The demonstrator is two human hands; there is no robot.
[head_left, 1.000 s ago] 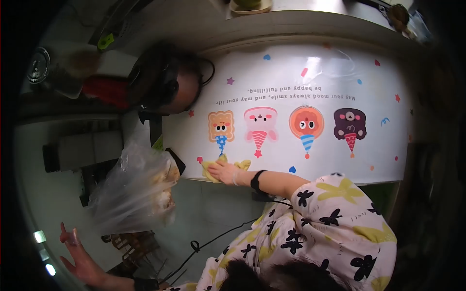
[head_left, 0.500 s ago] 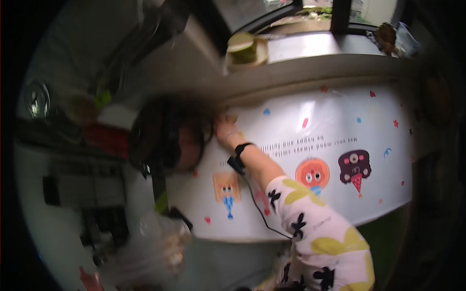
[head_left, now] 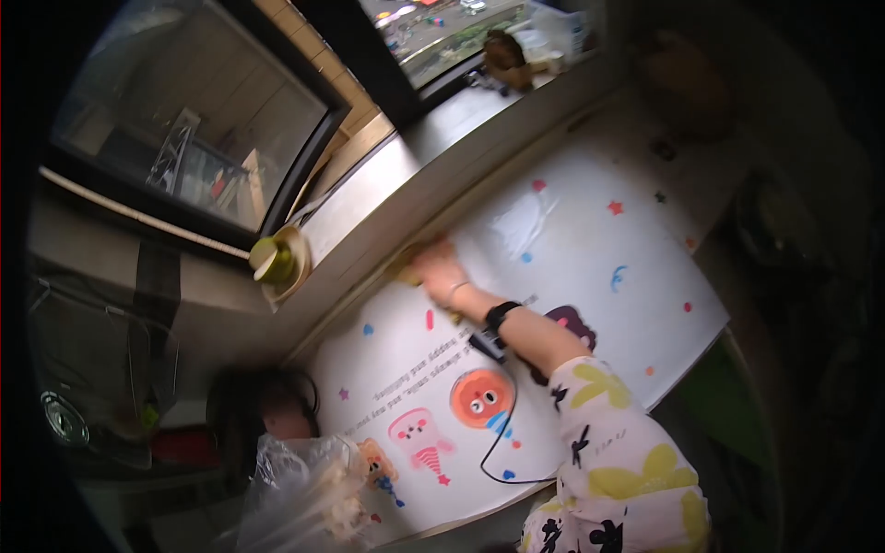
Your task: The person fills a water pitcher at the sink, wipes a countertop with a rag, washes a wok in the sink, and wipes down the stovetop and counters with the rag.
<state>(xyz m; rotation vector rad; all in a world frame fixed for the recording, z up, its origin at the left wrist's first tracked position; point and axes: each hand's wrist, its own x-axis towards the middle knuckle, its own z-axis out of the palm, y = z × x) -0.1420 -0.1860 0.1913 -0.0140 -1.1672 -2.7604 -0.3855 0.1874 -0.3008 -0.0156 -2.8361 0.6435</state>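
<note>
1. Biggest change: the right hand [head_left: 439,267] was by the dark rounded appliance [head_left: 288,413] half a second ago, and now it's further along the back edge, well apart from it. The view's swung round too.
2. The crumpled yellow cloth [head_left: 407,274] is under that hand, on the glossy white printed cover [head_left: 572,249] of the desk, right beside the raised ledge. So the rubbing, as I'd call it, looks to be at the rear strip now.
3. Palm's down over the cloth; too blurry to tell how far the fingers are curled. Left hand's out of shot, so no clue there.
4. Clear plastic bag [head_left: 295,498] sits lower left, contents blurred.
5. Readable bits, tilted and upside down: "always smile, and may your life" and "be happy and fulfilling." The start's behind the arm. No brand I can make out.
</note>
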